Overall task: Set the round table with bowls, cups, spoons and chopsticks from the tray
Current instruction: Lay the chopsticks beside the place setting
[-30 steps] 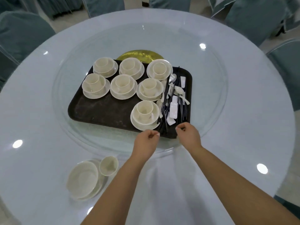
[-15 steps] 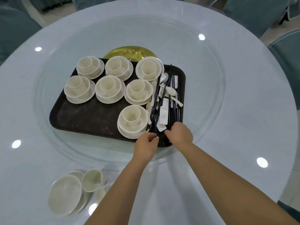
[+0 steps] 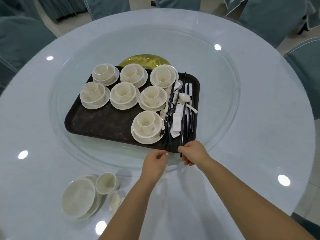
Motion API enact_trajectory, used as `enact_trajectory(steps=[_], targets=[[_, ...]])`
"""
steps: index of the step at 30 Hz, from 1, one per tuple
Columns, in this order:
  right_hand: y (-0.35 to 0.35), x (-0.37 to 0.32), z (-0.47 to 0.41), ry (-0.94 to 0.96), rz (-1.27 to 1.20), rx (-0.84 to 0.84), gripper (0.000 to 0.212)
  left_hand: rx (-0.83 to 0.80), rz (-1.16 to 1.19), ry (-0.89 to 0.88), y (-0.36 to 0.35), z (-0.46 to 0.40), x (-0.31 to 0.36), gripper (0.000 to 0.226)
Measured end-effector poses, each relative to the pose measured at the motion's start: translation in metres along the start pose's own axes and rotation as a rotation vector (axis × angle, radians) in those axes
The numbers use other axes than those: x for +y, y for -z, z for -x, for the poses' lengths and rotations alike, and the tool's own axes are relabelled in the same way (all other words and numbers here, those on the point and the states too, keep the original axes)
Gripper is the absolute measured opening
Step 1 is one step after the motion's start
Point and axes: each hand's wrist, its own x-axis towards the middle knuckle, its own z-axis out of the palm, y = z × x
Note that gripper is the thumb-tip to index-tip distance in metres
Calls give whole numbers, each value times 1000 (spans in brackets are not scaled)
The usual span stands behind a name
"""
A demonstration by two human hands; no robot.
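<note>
A dark tray (image 3: 103, 122) lies on the glass turntable (image 3: 225, 94). It carries several cream cup-and-bowl sets (image 3: 123, 95), plus black chopsticks (image 3: 187, 116), white spoons (image 3: 185, 97) and white rests (image 3: 178, 110) along its right side. My right hand (image 3: 194, 152) pinches a black chopstick pair (image 3: 182, 132) at the tray's near right corner. Just left of it my left hand (image 3: 155, 161) hovers at the tray's near edge, fingers loosely curled, holding nothing. On the table at near left stand a bowl on a plate (image 3: 78, 197), a cup (image 3: 106, 182) and a spoon (image 3: 114, 201).
The round table (image 3: 277, 135) has a pale blue cloth under glass. A gold disc (image 3: 145, 60) shows behind the tray. Chairs in grey-green covers (image 3: 22, 40) ring the table at the far left, back and right.
My right hand has closed on a chopstick pair and drawn it toward the near edge of the tray. My left hand has pulled back slightly from the tray.
</note>
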Motion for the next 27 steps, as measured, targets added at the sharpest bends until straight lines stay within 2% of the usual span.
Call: enact_trajectory(steps=[4,11,17,21,24,27], targets=[[-9,11,31,-16,-80,-110,19,-74,87,80,-1,17,-4,14],[-33,33,84,-62,-171,-253,18,-172,201,165,-5,44,-9,24],[-46,45,119,-4,-170,-312,15,-174,261,186,4,62,-24,16],[-47,43,132,52,-69,-339,24,-221,341,184,17,75,-35,15],[-42,37,133,65,-15,-282,34,-235,386,156,28,82,-44,13],[-40,28,131,83,-208,-120,26,-243,462,158,41,87,-52,13]])
